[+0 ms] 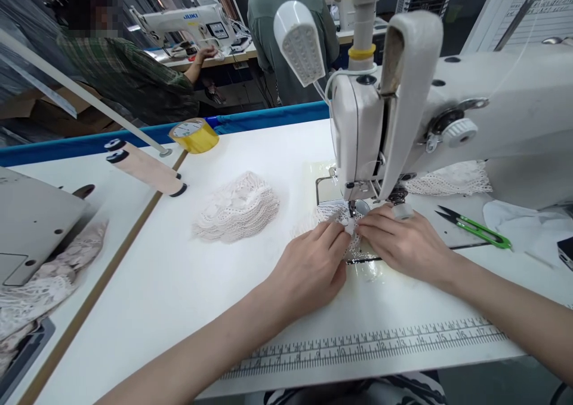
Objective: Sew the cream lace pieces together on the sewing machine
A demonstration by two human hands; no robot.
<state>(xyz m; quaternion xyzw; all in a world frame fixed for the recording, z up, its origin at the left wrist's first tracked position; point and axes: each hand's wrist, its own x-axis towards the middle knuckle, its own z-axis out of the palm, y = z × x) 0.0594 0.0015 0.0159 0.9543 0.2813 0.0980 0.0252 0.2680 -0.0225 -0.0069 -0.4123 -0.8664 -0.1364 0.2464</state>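
A small white lace piece (333, 215) lies under the presser foot (353, 206) of a white sewing machine (447, 112). My left hand (308, 267) pinches the lace's near edge just in front of the foot. My right hand (405, 241) meets it from the right, fingertips on the same piece, with a thimble-like cover on one finger. Both hands rest flat on the white table (179, 285).
A pile of white lace pieces (237, 208) sits left of the needle. Green thread snips (477, 229) lie to the right, more lace (452, 179) behind the machine. A yellow tape roll (194, 135) and a thread cone (145, 167) stand far left. Two people work at machines behind.
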